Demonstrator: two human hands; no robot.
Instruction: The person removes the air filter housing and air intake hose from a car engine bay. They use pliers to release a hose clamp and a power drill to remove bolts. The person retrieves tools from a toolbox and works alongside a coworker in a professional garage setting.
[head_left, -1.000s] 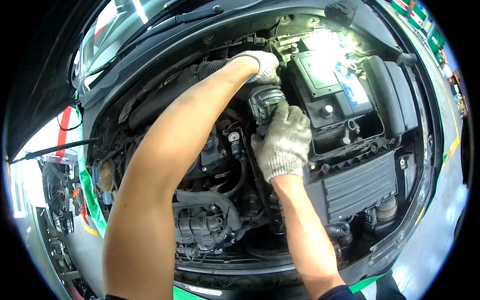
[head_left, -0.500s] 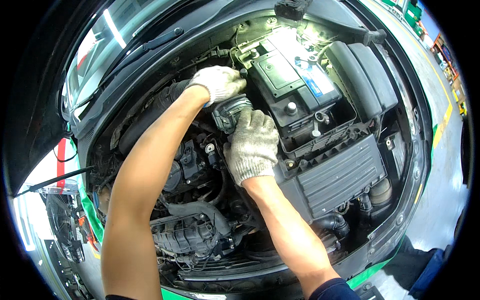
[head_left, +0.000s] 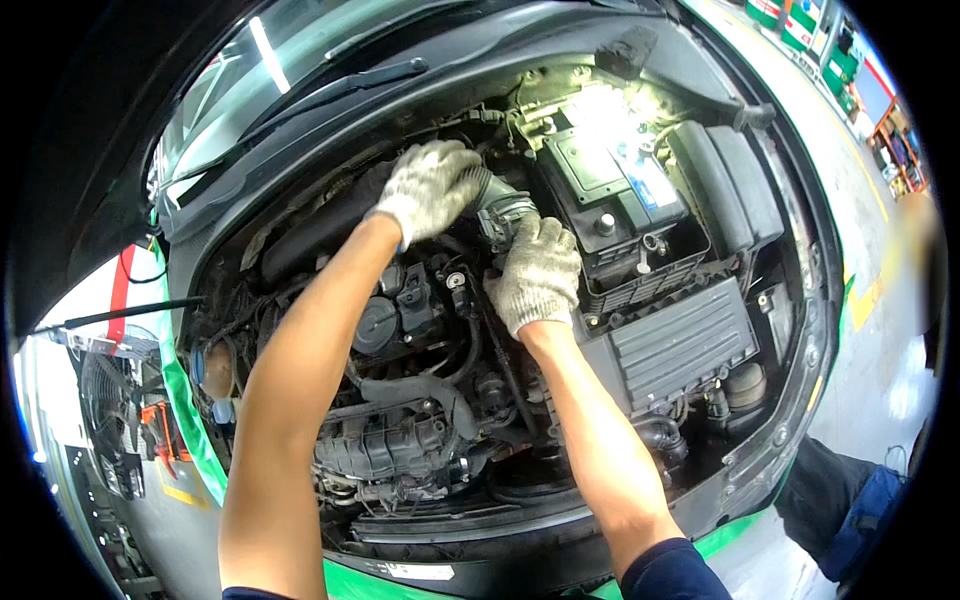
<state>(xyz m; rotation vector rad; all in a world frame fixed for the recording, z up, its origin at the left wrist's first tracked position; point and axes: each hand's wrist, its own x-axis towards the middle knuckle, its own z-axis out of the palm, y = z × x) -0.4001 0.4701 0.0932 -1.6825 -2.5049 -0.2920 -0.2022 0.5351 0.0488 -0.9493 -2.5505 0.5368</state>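
Observation:
Both my hands wear off-white knit gloves and reach into a car's engine bay. Between them is a dark air duct (head_left: 508, 212) with a paler ribbed band at its end. My left hand (head_left: 428, 190) is closed over the duct's far left side, its fingers bent down onto it. My right hand (head_left: 540, 268) grips the near end of the duct, with the thumb hidden underneath. Just right of the duct sits the car battery (head_left: 598, 185) in its black tray, brightly lit at the far end. What lies under my left palm is hidden.
A ribbed black air filter box (head_left: 685, 345) is right of my right forearm. The engine (head_left: 390, 325), with hoses and wiring, fills the space between my arms. A hood prop rod (head_left: 125, 314) crosses at left. Green covering (head_left: 185, 400) lines the bay's edge. A dark-clothed person (head_left: 840, 510) shows at lower right.
The view has shifted, so the bay appears further right. My left hand has moved left and nearer relative to the duct, exposing more of it. My right hand keeps its grip.

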